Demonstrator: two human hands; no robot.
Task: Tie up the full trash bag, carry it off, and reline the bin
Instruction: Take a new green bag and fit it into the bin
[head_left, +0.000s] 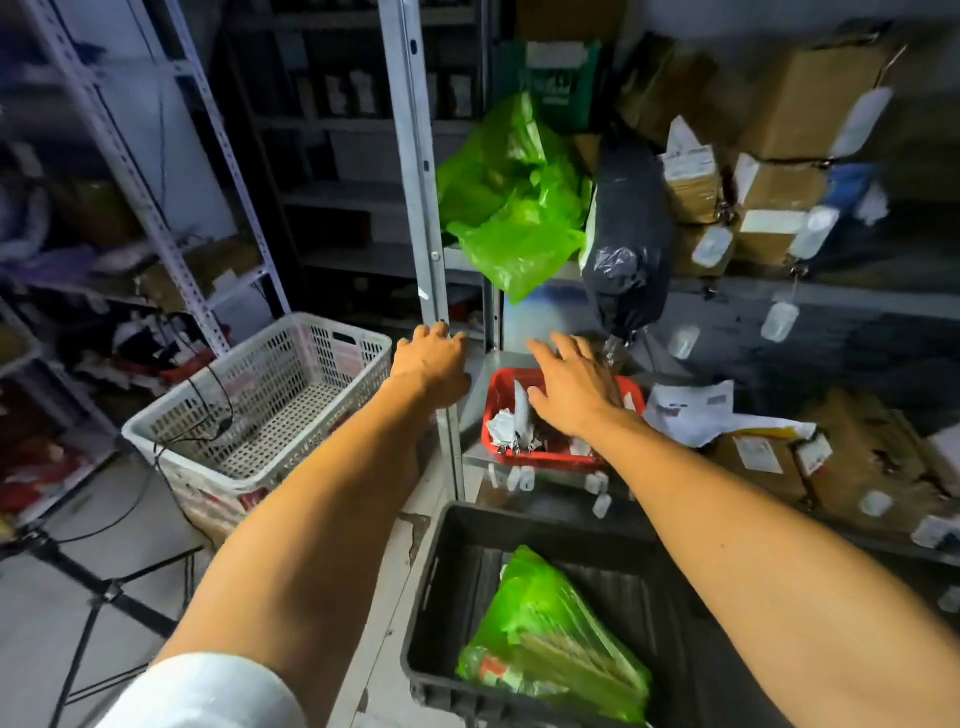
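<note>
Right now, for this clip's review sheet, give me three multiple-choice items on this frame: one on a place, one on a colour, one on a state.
1. Where does the filled green bag lie?
A. in the white basket
B. in the black bin
C. on the upper shelf

2. What colour is the small tray under the right hand?
A. red
B. blue
C. yellow

3. What is the left hand doing?
A. holding a black bag
B. hanging idle
C. gripping the metal shelf post

Answers: 1 B, the bag sits inside the dark bin at bottom; 2 A, its rim shows red around the hand; 3 C, the fingers curl at the upright.
</note>
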